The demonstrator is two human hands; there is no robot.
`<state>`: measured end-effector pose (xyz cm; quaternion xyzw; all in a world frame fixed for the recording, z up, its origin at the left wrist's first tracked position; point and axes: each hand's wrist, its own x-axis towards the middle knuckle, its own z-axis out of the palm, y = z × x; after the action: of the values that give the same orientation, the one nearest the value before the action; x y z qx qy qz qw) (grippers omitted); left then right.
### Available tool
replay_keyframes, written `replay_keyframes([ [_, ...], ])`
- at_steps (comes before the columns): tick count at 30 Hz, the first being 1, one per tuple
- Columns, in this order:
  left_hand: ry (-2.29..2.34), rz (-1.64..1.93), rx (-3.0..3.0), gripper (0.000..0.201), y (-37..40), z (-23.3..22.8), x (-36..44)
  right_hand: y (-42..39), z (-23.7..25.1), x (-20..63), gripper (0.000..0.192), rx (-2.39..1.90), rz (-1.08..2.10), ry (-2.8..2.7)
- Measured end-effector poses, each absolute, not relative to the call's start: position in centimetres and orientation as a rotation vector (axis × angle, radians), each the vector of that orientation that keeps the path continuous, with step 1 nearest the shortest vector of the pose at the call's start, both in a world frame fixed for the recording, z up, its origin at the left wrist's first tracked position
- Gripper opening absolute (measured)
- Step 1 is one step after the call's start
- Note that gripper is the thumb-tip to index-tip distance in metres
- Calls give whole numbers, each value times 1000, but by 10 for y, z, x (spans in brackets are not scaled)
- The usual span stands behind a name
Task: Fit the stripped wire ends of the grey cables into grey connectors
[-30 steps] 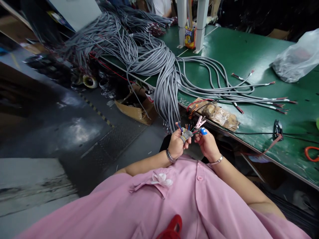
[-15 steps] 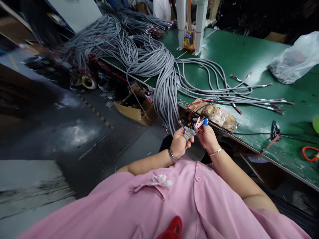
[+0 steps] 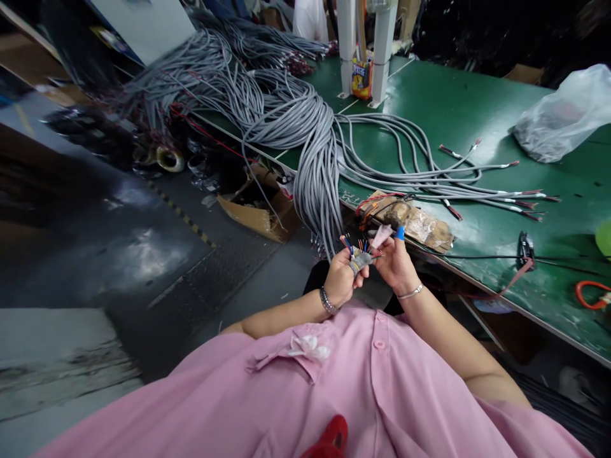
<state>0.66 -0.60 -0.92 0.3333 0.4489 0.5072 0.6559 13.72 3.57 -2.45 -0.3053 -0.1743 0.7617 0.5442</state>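
Left grip (image 3: 340, 278) on grey cable end (image 3: 359, 259), right hand (image 3: 394, 263) beside, no legible writing

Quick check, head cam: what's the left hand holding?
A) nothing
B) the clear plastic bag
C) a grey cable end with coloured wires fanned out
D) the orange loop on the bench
C: the left hand is closed around a grey cable end whose coloured wires splay out above its fingers, with the right hand up against them; the plastic bag lies far off on the green bench.

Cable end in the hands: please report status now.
Left hand grips gray cable end, colored wires fanned. Right hand pinches pink tool at wires. Nothing blocking.
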Motion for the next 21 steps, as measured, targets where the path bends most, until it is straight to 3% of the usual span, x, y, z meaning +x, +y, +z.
replay_keyframes([
  [4, 1056, 1159, 742, 30, -9, -5, 2, 35, -22, 144, 54, -729, 1892, -449],
  [9, 1084, 1174, 716, 34, -6, -2, 3, 36, -16, 143, 33, -829, 1800, -498],
  [21, 1063, 1165, 726, 29, -3, -6, 13, 39, -17, 139, 32, -810, 1782, -389],
])
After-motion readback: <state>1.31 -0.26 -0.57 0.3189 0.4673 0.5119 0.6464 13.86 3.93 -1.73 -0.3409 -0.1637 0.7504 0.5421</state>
